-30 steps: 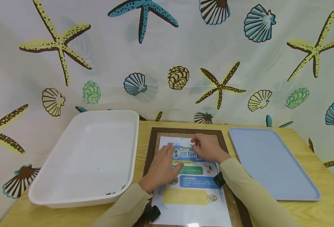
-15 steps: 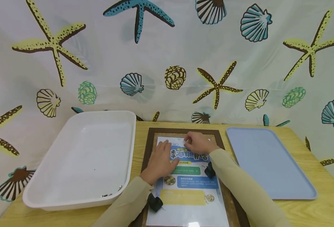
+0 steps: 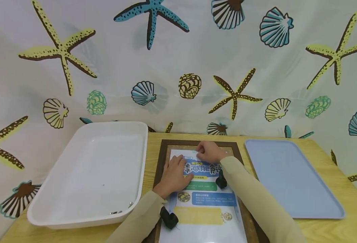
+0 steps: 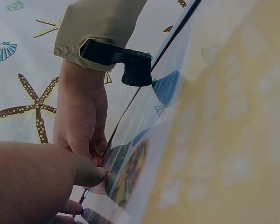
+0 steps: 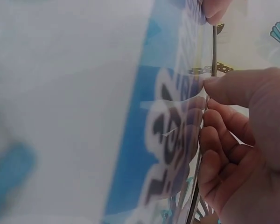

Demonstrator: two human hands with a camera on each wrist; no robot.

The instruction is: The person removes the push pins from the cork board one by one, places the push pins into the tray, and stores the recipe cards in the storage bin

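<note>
A glossy poster [image 3: 209, 233] with blue, green and yellow panels lies on a brown-framed board [image 3: 190, 142] on the table. My left hand [image 3: 173, 175] rests with fingers spread on the poster's left part, thumb pointing inward. Close to the poster's top edge, the fingers of my right hand [image 3: 209, 152] are curled with the fingertips down at the sheet. In the right wrist view, the right thumb [image 5: 228, 88] touches the glossy surface above bent fingers. I cannot tell whether a small thing sits under those fingertips. The left wrist view shows both hands close to the sheet.
A deep white tray [image 3: 90, 168] stands on the left, with a few small shiny metal pieces [image 3: 116, 212] near its front edge. A flat pale-blue tray [image 3: 291, 175] lies to the right. Behind the wooden table [image 3: 154, 141] hangs a cloth [image 3: 166, 50] printed with starfish and shells.
My right hand has moved slightly left, and its fingertips have come down at the poster's top edge. The left hand stays on the poster, its fingers now flatter.
</note>
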